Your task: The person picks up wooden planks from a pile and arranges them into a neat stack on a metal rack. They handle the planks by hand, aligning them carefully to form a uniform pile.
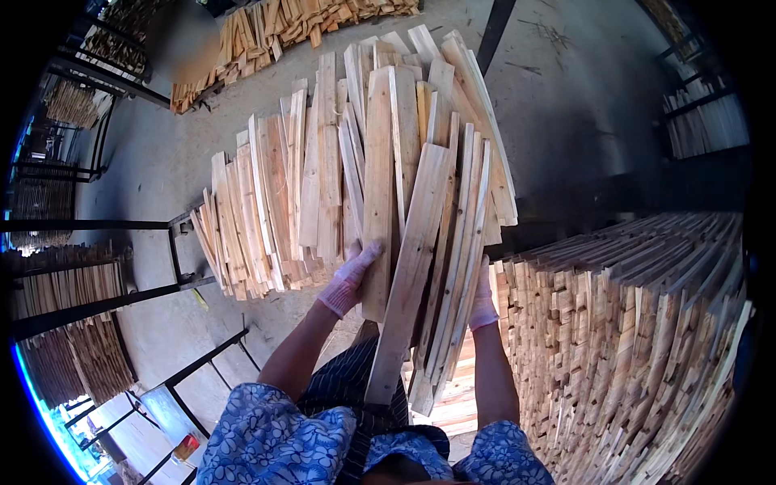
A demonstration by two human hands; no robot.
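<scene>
My left hand [353, 273], in a pale knitted glove, grips the left side of a bundle of wooden boards [418, 250]. Its thumb rests on the face of one board, and the other fingers are hidden. On the bundle's right side is my right hand [483, 301], also gloved, its fingers mostly covered by the boards. The bundle leans between my arms, with one wide board slanting across the front. Just beyond it stands a long row of upright boards [275, 190], some overlapping the far ends of the bundle.
A tall, dense stack of boards [598, 356] rises at my right. Black metal racks [89, 311] holding wood line the left side. More loose boards [299, 23] lie in a heap on the concrete floor [558, 89] at the far side.
</scene>
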